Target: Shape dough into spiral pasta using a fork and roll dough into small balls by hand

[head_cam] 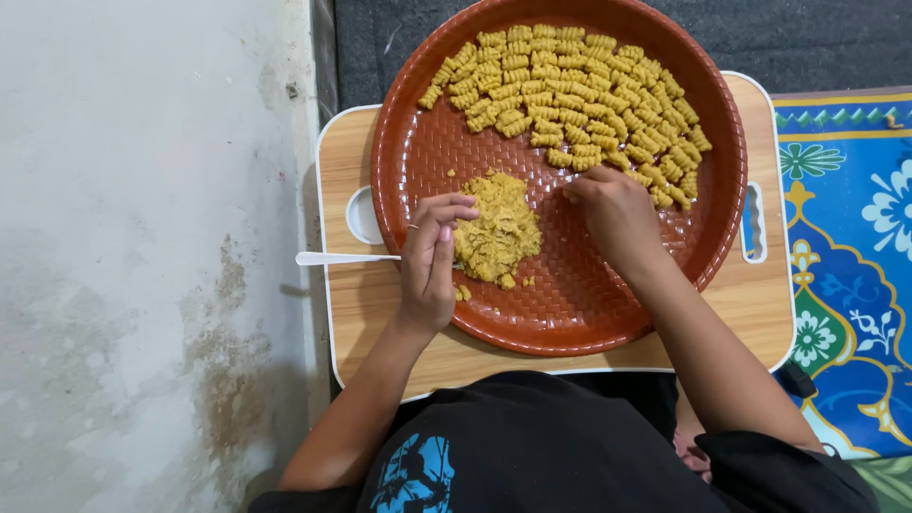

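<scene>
A round reddish-brown woven-pattern tray rests on a small wooden lap table. In its upper part lie several rows of ridged yellow dough pieces. A lump of yellow dough sits at the tray's left centre. My left hand is shut on a white plastic fork, its tines against the lump and its handle pointing left. My right hand has its fingers pinched together at the lower edge of the shaped rows, touching a piece there.
A grey stained wall or floor surface fills the left side. A blue patterned mat lies to the right of the table. Dark carpet shows beyond the tray. My dark shirt covers the bottom.
</scene>
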